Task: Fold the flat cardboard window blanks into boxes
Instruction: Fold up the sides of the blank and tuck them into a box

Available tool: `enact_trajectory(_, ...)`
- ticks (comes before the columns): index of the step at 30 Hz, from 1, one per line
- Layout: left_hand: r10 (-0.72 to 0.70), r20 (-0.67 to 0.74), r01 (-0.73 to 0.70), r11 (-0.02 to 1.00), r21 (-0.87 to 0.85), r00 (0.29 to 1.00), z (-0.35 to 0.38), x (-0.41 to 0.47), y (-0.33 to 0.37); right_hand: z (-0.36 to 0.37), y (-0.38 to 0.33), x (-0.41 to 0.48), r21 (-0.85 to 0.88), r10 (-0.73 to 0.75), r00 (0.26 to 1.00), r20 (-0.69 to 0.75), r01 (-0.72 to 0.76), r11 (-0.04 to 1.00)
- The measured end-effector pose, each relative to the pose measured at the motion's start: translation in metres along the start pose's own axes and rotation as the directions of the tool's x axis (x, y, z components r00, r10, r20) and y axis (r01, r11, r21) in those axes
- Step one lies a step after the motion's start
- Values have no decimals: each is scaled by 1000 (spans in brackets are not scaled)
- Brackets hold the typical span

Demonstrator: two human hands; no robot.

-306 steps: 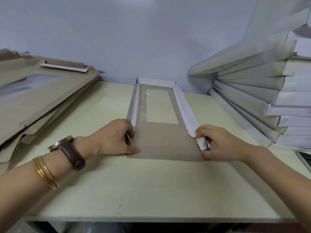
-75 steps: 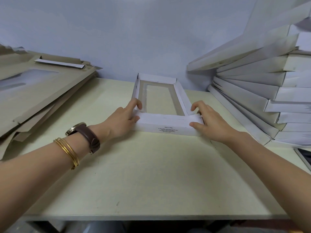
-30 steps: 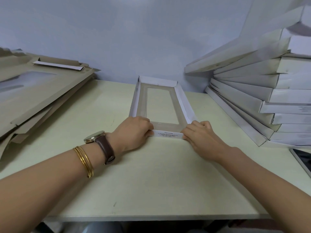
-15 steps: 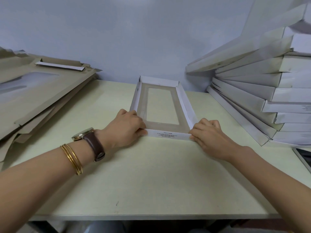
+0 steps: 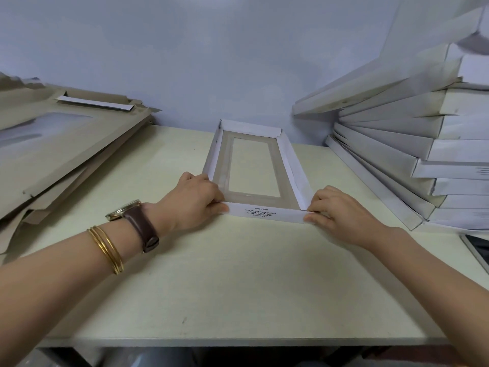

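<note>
- Our forearms reached over the pale surface [image 5: 238,282], with a watch [image 5: 137,221] on the left wrist.
- Our left hand [image 5: 195,202] gripped the window box [image 5: 264,212] at its near-left corner, fingers curled round it. Our right hand [image 5: 338,211] pinched the near-right corner.
- The box sat mid-surface, walls raised.
- Flat blanks [image 5: 66,154] lay far left, and folded boxes [image 5: 402,154] were stacked far right.

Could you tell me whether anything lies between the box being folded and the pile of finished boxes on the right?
Nothing visible does. The left hand and right hand grip the box at its near corners, and only bare table shows between it and the pile.
</note>
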State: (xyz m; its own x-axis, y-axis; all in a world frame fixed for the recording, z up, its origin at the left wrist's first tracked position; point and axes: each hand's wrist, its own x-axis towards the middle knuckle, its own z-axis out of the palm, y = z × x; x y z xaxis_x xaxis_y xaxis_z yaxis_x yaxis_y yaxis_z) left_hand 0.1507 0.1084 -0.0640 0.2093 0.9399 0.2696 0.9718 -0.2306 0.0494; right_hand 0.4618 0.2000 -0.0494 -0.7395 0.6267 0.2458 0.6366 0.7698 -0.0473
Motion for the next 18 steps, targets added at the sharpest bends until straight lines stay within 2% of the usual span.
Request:
enact_trajectory(7, -20, 57, 21, 1000, -12, 998, -5, 4, 5, -5, -5, 6, -90, 59, 992, 113, -49, 995)
enact_trajectory(10, 1, 23, -1, 1000, -30, 1000, -5, 4, 8, -6, -9, 8, -111, 107, 986, 129, -93, 990)
enact_trajectory(14, 36, -27, -38, 997, -65, 999, -3, 2, 7, -11, -13, 13, 91, 220, 966, 133, -233, 968)
enact_trajectory(18, 41, -30, -44, 994, -102, 999, -2, 2, 6, -15, -12, 26, 306, 378, 915, 142, -404, 862)
